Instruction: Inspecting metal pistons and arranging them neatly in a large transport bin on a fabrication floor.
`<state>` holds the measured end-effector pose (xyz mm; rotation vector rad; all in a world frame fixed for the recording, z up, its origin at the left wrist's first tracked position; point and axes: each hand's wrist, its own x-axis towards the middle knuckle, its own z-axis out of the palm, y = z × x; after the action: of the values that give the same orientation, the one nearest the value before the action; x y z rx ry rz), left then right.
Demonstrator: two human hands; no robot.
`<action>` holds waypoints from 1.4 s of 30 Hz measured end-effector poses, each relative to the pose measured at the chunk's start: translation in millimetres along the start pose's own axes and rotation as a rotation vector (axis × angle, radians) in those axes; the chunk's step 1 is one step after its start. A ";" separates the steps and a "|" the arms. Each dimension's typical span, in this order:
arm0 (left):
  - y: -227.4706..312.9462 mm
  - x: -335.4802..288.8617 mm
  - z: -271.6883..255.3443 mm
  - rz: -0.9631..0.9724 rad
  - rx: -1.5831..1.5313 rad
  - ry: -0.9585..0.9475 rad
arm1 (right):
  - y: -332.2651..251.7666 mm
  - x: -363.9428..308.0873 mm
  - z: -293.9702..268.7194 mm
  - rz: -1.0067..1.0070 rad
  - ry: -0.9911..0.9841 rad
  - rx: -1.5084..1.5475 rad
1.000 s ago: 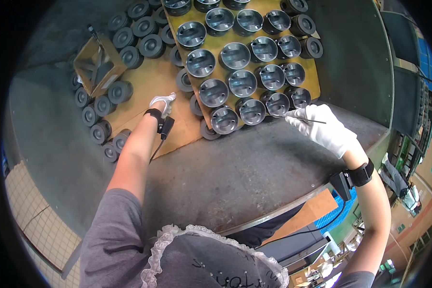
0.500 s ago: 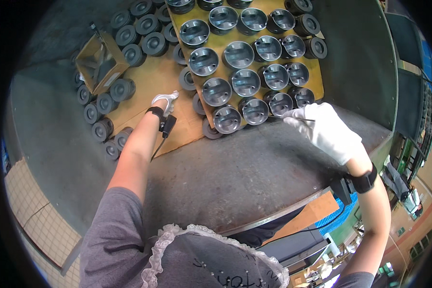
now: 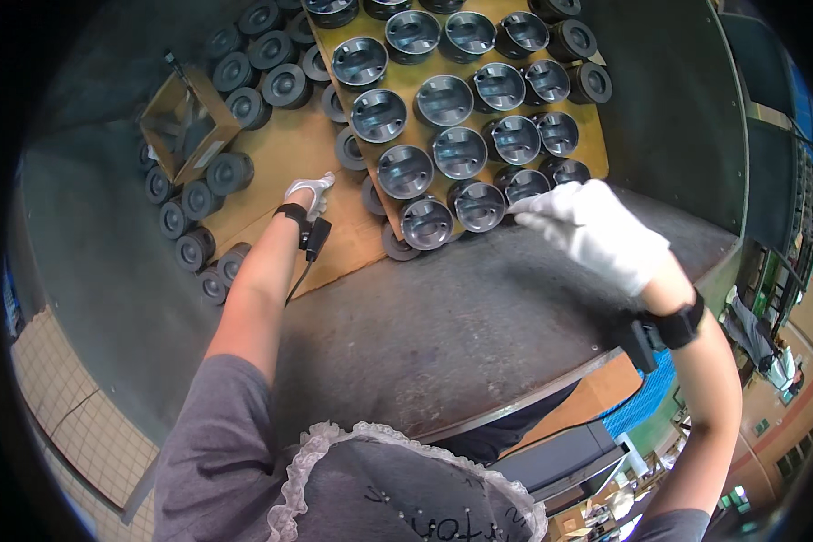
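Observation:
My right hand (image 3: pixel 596 230), in a white glove, is pinched closed at the front edge of the raised brown sheet. Its fingertips are beside a front-row piston (image 3: pixel 479 207), and whatever they hold is too small to make out. More shiny metal pistons (image 3: pixel 459 152) stand in rows on that sheet, hollow side up. My left hand (image 3: pixel 310 193), also gloved, rests on the lower cardboard sheet (image 3: pixel 285 154) left of the rows. One finger stretches out toward the pistons; the others are partly hidden, and nothing shows in that hand.
Dark grey pistons (image 3: pixel 229 172) line the left and back of the lower cardboard. A small open cardboard box (image 3: pixel 210 144) holding slim tools sits among them. Metal side walls (image 3: pixel 673 99) enclose the work surface (image 3: pixel 406 334). Beyond its right edge, another person (image 3: pixel 777 370) is in the background.
My right hand has moved slightly left along the front row, fingertips now nearer the neighbouring piston. A thin dark rod seen at its fingers before no longer shows. My left hand stays put.

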<state>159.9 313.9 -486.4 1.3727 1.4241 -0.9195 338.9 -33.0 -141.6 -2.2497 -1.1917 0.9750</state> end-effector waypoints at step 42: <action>-19.5 41.0 -8.1 0.007 0.047 0.074 | 28.3 -29.2 -56.4 0.251 0.052 0.011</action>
<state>141.6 332.0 -524.7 1.4583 1.4607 -0.9110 384.8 -74.8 -110.3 -2.4414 -0.8947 1.0027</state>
